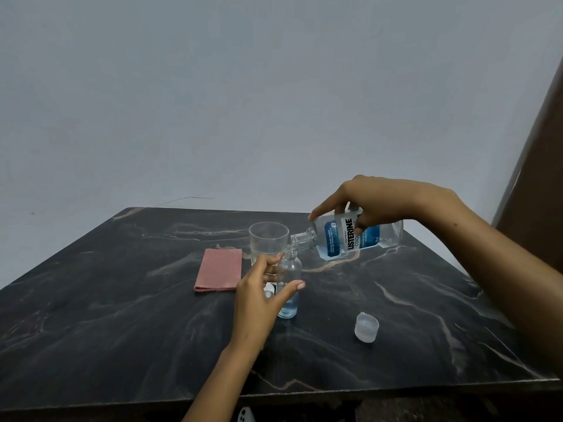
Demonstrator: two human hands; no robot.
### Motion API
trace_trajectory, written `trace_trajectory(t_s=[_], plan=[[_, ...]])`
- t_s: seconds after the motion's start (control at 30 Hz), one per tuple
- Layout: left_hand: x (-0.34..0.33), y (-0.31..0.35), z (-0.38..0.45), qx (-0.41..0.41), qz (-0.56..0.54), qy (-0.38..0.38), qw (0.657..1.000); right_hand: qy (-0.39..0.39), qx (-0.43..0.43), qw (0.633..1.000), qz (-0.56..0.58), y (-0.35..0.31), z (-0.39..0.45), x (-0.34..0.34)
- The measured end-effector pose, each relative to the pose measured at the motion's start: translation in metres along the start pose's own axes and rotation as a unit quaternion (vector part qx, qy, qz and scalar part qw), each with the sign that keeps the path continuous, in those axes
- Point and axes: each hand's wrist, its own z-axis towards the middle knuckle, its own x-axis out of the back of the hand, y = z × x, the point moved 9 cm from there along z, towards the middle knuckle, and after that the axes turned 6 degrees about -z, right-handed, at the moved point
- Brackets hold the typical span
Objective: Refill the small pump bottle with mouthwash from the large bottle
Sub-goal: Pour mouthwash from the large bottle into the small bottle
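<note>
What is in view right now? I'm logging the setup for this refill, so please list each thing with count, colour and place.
large mouthwash bottle: one, clear with blue label, tipped on its side above the table, neck over the small bottle.
small bottle: one, clear, a little blue liquid at the bottom, upright at table centre.
drinking glass: one, clear, behind the small bottle.
cloth: one, pink, folded, left of the glass.
cap: one, translucent white, front right.
table: one, dark marbled.
left hand: steadies the small bottle.
right hand: holds the large bottle.

Small white object (269,291) behind left hand (259,295) mostly hidden, can't ID. White thing (245,416) below table's near edge cut off by frame bottom.
</note>
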Motion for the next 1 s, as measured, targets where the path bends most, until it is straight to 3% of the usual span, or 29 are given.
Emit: trace_trajectory(t_s=[1.0], plan=[[-0.0001,-0.0007,0.0012,0.002,0.01,0.001,1.0,-0.001,0.005,1.0,-0.03,-0.0036,0.0043,0.0041]])
